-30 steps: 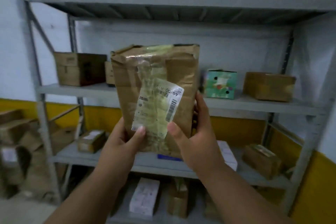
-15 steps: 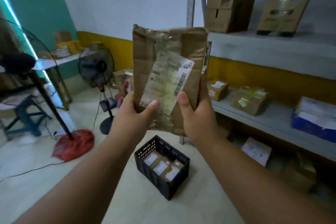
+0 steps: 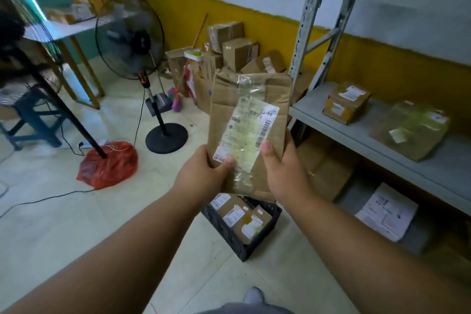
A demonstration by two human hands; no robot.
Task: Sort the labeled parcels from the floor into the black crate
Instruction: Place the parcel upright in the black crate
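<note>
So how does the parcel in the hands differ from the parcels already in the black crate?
The held parcel stands upright in the air, gripped by the left hand and right hand; the crate parcels lie flat inside the black crate. The held parcel looks larger and flatter, and is crumpled, while the crate parcels are small and boxy. All are brown with white labels.

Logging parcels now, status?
Both hands, left and right, grip the parcel. Held above the crate. Crate already holds parcels. Nothing blocking.
</note>
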